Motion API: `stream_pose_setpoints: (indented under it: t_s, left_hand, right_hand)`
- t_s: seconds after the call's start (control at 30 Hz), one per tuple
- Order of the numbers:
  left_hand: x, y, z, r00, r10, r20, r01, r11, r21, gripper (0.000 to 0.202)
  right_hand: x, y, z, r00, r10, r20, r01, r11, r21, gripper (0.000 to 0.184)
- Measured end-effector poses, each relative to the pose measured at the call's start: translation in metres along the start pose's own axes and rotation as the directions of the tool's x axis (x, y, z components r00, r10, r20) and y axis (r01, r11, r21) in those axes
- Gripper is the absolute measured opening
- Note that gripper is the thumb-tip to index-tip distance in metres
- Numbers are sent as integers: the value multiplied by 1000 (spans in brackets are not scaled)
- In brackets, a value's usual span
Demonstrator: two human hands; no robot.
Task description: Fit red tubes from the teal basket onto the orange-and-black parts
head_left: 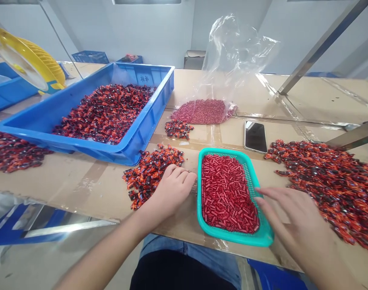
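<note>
A green plastic basket (199, 193) full of short dark-red tubes (226, 189) sits in front of me. My left hand (176, 187) rests on the table between its left rim and a small pile of orange-and-black parts (154, 167). The fingers of that hand are curled down, and their tips are hidden, so I cannot make out what they hold. At the basket's right rim is my right hand (295, 217), fingers stretched out and apart, fingertips at the edge. Beyond it spreads a larger heap of orange-and-black parts (341, 181).
A large blue crate (135, 139) of similar parts stands at the left, near a yellow fan (29, 60). Behind the basket lie a clear plastic bag (232, 52) with red tubes inside and a phone (255, 137). A metal post (323, 48) rises at the right.
</note>
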State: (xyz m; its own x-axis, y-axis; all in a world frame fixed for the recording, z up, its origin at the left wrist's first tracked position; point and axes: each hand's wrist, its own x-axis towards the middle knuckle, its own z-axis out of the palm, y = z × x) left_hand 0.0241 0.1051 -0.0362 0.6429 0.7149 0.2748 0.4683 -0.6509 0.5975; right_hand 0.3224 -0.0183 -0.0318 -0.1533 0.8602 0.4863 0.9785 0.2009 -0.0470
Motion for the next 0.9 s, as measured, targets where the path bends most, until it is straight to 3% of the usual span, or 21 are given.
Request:
stream_pose_setpoints:
  t_s: [0.1, 0.2, 0.33, 0.47, 0.6, 0.67, 0.7, 0.73, 0.8, 0.9]
  left_hand:
    - [-13, 8, -6, 988, -87, -128, 52, 966, -253, 11]
    - [-29, 24, -10, 947, -253, -196, 109, 831, -545, 9]
    - [-41, 42, -10, 861, -503, -77, 204, 480, -853, 22]
    - [-45, 46, -6, 742, -665, 86, 226, 127, -966, 37]
    - [-48, 48, -6, 682, -706, 193, 218, -55, -974, 48]
    - [-52, 51, -7, 686, -704, 184, 212, -48, -976, 42]
    - [-54, 52, -7, 706, -693, 147, 202, -2, -979, 36]
    - [-57, 53, -7, 732, -676, 85, 186, 78, -979, 30]
    - [-63, 56, -5, 783, -616, -86, 148, 319, -936, 19]
    - [-70, 60, -2, 834, -448, -322, 54, 647, -760, 29]
  right_hand:
    - [16, -30, 8, 992, -116, 49, 110, 987, 114, 31]
    - [27, -41, 19, 992, -110, 64, 105, 992, 65, 33]
    - [30, -40, 28, 992, -100, 81, 96, 994, 47, 41]
    - [28, -38, 29, 992, -96, 81, 89, 993, 79, 43]
    - [27, -36, 29, 995, -74, 60, 66, 989, 134, 39]
    - [28, -34, 28, 997, -66, 48, 57, 984, 168, 35]
    - [28, -34, 28, 997, -62, 43, 53, 981, 189, 33]
    - [29, -34, 26, 998, -58, 37, 49, 976, 212, 29]
    - [31, -37, 19, 998, -55, 21, 48, 965, 258, 22]
    - [36, -53, -2, 999, -32, 31, 17, 917, 399, 13]
